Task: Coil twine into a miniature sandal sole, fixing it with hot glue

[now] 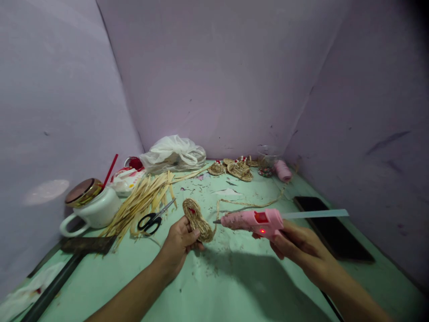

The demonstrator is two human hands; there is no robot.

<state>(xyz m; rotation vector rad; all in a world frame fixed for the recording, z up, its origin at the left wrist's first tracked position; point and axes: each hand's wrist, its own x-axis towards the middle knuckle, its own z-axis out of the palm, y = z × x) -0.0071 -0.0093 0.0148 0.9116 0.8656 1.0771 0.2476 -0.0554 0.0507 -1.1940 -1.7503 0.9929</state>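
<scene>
My left hand pinches a small slipper-shaped sole of coiled straw braid, with a red spot near its top. From the sole's right edge a loose length of braid runs up and off to the right over the table. My right hand is closed around the handle of a pink glue gun, its red light lit. A translucent glue stick pokes out of the gun's back. The metal nozzle points left, close beside the sole's right edge; whether it touches I cannot tell.
Black-handled scissors lie beside dry straw strips on the left. A white mug and a hammer stand nearer the wall. Finished-looking mini slippers, a pink thread spool and a plastic bag sit behind; a phone lies right.
</scene>
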